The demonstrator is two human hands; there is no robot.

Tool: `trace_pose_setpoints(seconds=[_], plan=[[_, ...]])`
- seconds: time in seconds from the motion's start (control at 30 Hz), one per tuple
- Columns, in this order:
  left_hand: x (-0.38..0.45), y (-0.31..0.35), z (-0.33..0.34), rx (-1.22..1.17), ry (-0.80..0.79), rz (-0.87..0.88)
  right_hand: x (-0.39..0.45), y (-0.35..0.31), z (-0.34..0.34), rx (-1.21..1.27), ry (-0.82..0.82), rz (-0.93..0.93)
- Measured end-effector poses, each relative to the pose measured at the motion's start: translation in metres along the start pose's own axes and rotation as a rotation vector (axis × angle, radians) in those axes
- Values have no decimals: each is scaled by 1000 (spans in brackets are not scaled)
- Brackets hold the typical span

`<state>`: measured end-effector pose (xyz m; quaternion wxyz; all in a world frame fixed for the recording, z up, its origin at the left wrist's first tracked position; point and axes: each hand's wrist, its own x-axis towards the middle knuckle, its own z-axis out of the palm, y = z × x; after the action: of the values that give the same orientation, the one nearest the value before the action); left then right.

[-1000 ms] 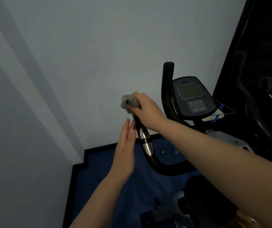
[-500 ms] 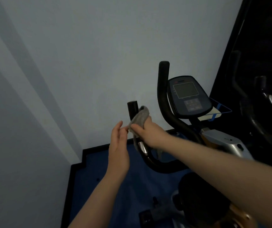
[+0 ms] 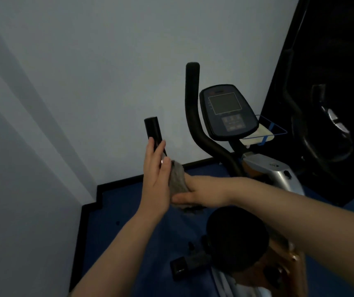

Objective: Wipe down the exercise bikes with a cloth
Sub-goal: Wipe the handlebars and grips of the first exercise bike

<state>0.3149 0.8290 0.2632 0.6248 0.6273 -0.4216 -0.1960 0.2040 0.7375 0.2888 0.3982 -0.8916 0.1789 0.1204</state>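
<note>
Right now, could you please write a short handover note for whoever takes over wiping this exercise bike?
Right hand: grips the grey cloth wrapped around the lower part of the left handlebar.
Left hand: fingers straight, flat against the same bar beside the cloth, holding nothing.
Done: cannot be judged from how things lie; the bar's black top grip stands bare above the hands.
Left: the tall right handlebar, the console, the seat and the second bike in the dark on the right.

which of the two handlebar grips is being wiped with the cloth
The shorter left handlebar grip, beside the left hand; the right hand wraps the grey cloth around it.
</note>
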Motion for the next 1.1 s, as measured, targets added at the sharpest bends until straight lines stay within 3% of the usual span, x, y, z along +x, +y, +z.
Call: trace_pose_setpoints(seconds=[0.13, 0.2, 0.27, 0.4, 0.5, 0.6, 0.7, 0.8, 0.93, 1.0, 1.1], plan=[[-2, 0, -5, 30, -73, -38, -31, 8, -27, -507, -136, 63], [-2, 2, -10, 40, -118, -40, -32, 11, -29, -628, -148, 104], [-2, 5, -13, 52, -141, -59, -17, 5, -20, -582, -135, 96], [-2, 11, -14, 98, -149, -88, 14, -7, 2, -76, -27, -8], [-2, 15, -11, 78, -135, -128, 5, 4, -1, -94, -40, -19], [-3, 17, -3, 49, -103, -159, -21, 12, -16, -333, -145, 12], [-8, 14, 14, 131, 24, -124, -48, 12, -33, -428, 49, -36], [-6, 15, 32, 336, 192, 35, -77, 8, -51, -380, 453, -77], [10, 17, 44, 631, 153, 214, -102, 20, -69, -452, 940, -63], [10, 14, 48, 856, 141, 207, -100, 33, -59, -360, 955, 72], [6, 8, 54, 945, 213, 218, -85, 50, -14, -108, 696, 119]])
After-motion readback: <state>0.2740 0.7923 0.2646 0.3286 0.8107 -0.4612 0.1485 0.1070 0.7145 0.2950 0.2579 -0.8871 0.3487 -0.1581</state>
